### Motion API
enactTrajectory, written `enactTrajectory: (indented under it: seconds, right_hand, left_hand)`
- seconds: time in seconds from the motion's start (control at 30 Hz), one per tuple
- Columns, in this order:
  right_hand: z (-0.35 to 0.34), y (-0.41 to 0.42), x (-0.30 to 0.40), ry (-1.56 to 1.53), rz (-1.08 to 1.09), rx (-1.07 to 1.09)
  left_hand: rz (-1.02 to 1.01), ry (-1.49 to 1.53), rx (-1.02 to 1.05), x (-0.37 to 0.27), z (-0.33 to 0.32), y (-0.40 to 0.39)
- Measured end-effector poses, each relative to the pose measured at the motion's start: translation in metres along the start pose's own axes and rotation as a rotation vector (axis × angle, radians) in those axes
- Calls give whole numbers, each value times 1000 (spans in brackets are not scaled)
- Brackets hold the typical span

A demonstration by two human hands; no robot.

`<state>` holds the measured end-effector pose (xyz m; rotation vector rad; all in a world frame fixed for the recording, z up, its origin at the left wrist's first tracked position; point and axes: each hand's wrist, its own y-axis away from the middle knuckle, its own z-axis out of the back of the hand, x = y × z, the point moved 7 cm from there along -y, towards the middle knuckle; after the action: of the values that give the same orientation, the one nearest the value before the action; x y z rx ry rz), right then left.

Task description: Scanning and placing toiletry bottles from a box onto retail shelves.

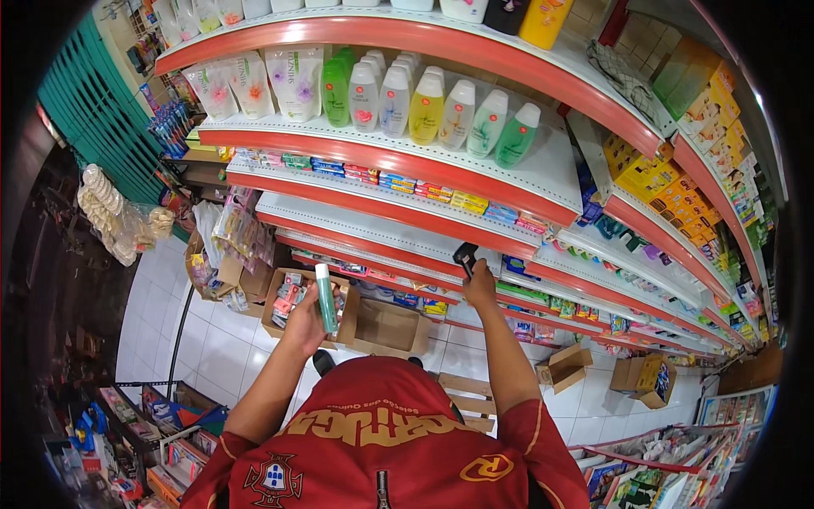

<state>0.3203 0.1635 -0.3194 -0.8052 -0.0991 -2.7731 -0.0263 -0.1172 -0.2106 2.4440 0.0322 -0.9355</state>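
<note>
My left hand [306, 321] grips a slim green bottle with a white cap [327, 302], tilted a little, above an open cardboard box [270, 318] of small packaged goods. In my right hand [479, 289] is a black pistol-grip handheld device [467, 256], which resembles a barcode scanner. Its head is in front of a white shelf with a red front edge [394, 219]. Higher up, a row of similar capped bottles [427, 111] in green, white and yellow stands upright beside several refill pouches [296, 83].
Another open cardboard box [391, 324] stands on the white tiled floor [219, 337] before me. A wooden slatted stool or pallet [469, 388] is near my body. Further boxes [565, 368] lie right. Bagged goods [238, 232] stand left, and racks of packets [668, 458] are at lower right.
</note>
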Motion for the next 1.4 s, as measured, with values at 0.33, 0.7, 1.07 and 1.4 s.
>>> enactTrajectory:
  seconds: [0.33, 0.7, 1.07, 1.4]
  right_hand:
    - [-35, -73, -58, 368, 133, -179]
    - [-13, 1, 18, -46, 179, -104]
    - [124, 117, 187, -611, 358, 121]
    - [312, 11, 169, -668, 394, -472]
  left_hand:
    - [-134, 168, -104, 59, 1, 30]
    - [-176, 15, 0, 59, -56, 23]
    - [-499, -816, 464, -1, -207, -24]
    - [-911, -1165, 656, -94, -332, 0]
